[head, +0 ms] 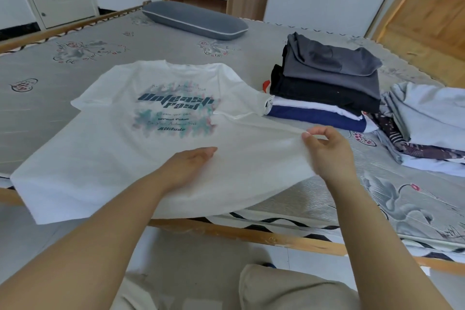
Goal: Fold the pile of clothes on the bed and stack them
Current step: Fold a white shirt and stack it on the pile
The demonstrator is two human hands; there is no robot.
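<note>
**Squaring the white T-shirt before the first fold**

Our right hand pinches the right side edge of the white cotton T-shirt with the blue-green printed lettering, thumb and fingers curled on the cloth and lifting it slightly off the bed. Our left hand lies flat on the lower front of the shirt, fingers straight, pressing it down.

The shirt lies face up on the grey flower-patterned mattress, collar away from us, its hem hanging over the near wooden bed rail.

To do this step well, we judge that the left palm should anchor the cloth while the right draws the side taut, smoothing wrinkles before anything is folded inward. We would fold each side toward the middle with sleeves tucked, keeping the width close to that of the stack of folded dark and white garments just beside the right sleeve. The unfolded heap of pale and patterned clothes waits further right.
</note>
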